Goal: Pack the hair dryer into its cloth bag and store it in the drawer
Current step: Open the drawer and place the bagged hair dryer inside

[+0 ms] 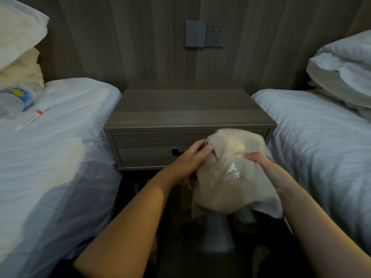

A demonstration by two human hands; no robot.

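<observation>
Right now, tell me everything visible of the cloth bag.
The cloth bag is beige, soft woven-looking fabric with pale, partly creased lettering. It bulges, contents hidden; lower corners hang loose, a cord dangles at its left. Held in the air before the closed drawer: the left hand pinches its upper left fold, the right hand grips its right side.

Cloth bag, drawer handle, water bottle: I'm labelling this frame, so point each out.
cloth bag (230, 178), head view, on its printed front.
drawer handle (176, 152), head view, on its visible left end.
water bottle (20, 97), head view, on its label.
</observation>
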